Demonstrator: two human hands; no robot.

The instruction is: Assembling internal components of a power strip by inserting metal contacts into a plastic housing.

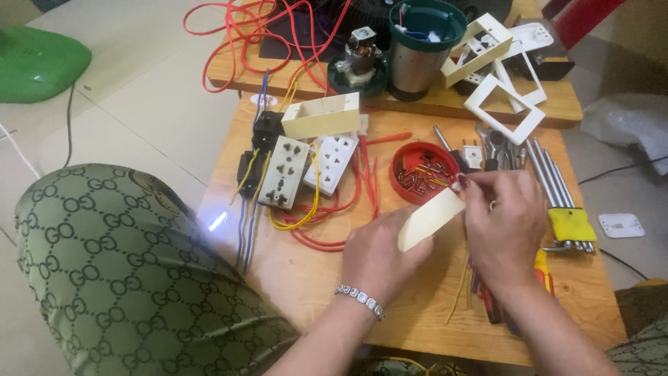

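Your left hand (379,254) grips a cream plastic rectangular cover piece (429,219), smooth and plain, tilted with its far end up toward the right, held just above the wooden counter (306,278). Left fingers are curled tight around its lower end. Your right hand (504,223) sits at the piece's upper end, its fingers (465,184) pinched together at that top corner; whether something small sits in the pinch, can't tell. A beaded bracelet (360,299) is on your left wrist.

Under your right wrist lie red and yellow handled tools (543,271), partly hidden. Just right of them, a set of long steel hex keys in a yellow holder (565,209).

Just beyond the pinch sits a round red plastic lid (421,172) used as a dish, holding small screws and metal bits. To its left, two cream multi-pin socket plates (309,167) lie wired with red, yellow and blue leads, a cream socket box (321,115) behind them.

Farther back on a second wooden board: a small motor (360,59), a dark green cylindrical housing (421,45) open at top with wires inside, and white plastic frames (502,97) stacked loosely. Red wire loops (243,31) trail at far left.
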